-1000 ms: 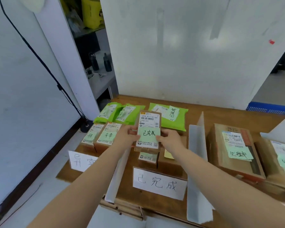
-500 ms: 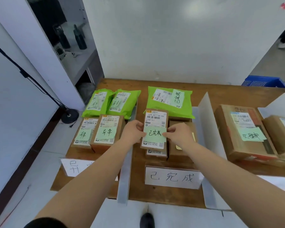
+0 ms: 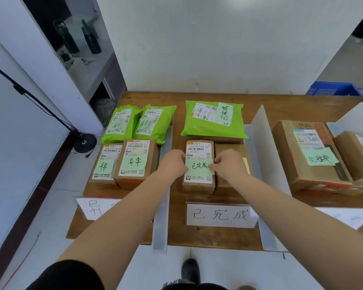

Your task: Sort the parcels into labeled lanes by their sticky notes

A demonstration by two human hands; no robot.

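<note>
Brown cardboard, the small parcel (image 3: 199, 164) now sits lower than a second ago: then both hands held it raised and tilted above the middle lane label (image 3: 220, 215), and now it lies flat on another small box just behind that label, on the wooden table (image 3: 258, 98). The left hand (image 3: 174, 164) grips its left edge with curled fingers, and the right hand (image 3: 228, 164) pinches its right edge at the sticky note (image 3: 199, 166). That pale green note, handwritten in black, covers the middle of the white shipping label, under the barcode. Touching the parcel's right side is a plain brown box (image 3: 232, 151) with a yellow note showing past the right hand. Behind the label lies a green mailer bag (image 3: 213, 120). Left of the label, past a white divider (image 3: 161, 208), are two more noted boxes.
</note>
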